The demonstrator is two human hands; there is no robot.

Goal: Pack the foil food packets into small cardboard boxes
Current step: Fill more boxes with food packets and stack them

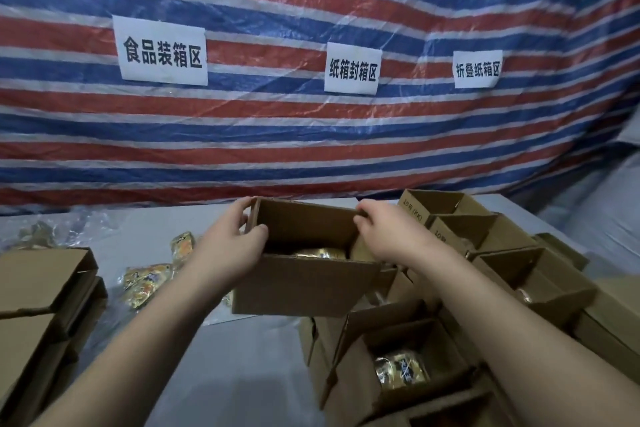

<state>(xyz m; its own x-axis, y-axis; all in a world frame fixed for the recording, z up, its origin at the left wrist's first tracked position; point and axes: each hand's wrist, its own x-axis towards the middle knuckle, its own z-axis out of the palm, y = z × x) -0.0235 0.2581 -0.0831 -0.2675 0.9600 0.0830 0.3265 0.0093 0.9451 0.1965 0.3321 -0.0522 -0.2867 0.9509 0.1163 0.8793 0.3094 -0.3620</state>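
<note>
Both hands are holding an open cardboard box (304, 274) up over the white table (221, 364). The left hand (230, 239) is gripping the box's left end, fingers curled round the upright side flap and thumb hooked inside the opening. The right hand (384, 232) is pinching the far right corner of the rim between fingers and thumb. A gold foil packet (320, 253) is lying inside the held box. More loose foil packets (145, 282) are lying on the table to the left, beside flattened cartons (38, 284). Open boxes (498, 253) are crowding the right side, the nearest filled box (391, 367) showing another packet.
</note>
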